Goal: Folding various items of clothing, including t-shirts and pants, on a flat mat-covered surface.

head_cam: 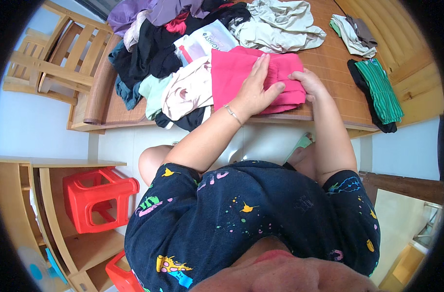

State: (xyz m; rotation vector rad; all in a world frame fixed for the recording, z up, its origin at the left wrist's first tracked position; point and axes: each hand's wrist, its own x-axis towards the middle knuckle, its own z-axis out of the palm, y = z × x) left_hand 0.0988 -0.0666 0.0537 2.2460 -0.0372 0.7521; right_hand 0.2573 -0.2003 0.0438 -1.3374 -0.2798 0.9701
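Note:
A pink garment, folded into thick layers, lies near the front edge of the bed, partly over the heap of clothes. My left hand rests flat on top of it, fingers extended and thumb apart. At its right edge, my right hand grips the folded layers between thumb and fingers. Just left of the pink garment are a cream garment and a mint green garment. Behind it lies a white plastic bag bearing writing.
Dark clothes, a purple cloth and an off-white garment heap up at the back. Folded green striped clothing and a small folded stack lie right. A wooden chair and red plastic stool stand left.

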